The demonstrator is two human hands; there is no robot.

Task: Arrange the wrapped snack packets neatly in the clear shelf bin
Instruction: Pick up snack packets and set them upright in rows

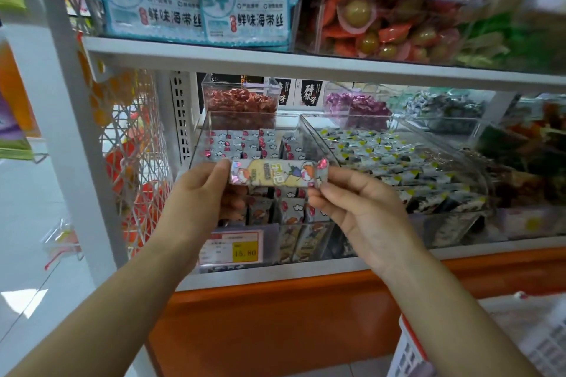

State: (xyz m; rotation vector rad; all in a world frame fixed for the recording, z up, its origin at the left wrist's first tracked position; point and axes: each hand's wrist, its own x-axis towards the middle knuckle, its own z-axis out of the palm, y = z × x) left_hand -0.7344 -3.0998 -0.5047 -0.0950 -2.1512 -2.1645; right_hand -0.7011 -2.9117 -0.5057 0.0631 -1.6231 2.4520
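Packet (277,173) ends pinched, left hand (199,193), right hand (358,208)

Both hands hold one packet (277,172) level over the clear bin (196,144): left hand (199,193) pinches its left end, right hand (355,211) its right.

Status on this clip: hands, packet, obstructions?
Left hand and right hand pinch opposite ends of one long cartoon-printed wrapped snack packet. Held level above clear plastic shelf bin. Nothing blocking.
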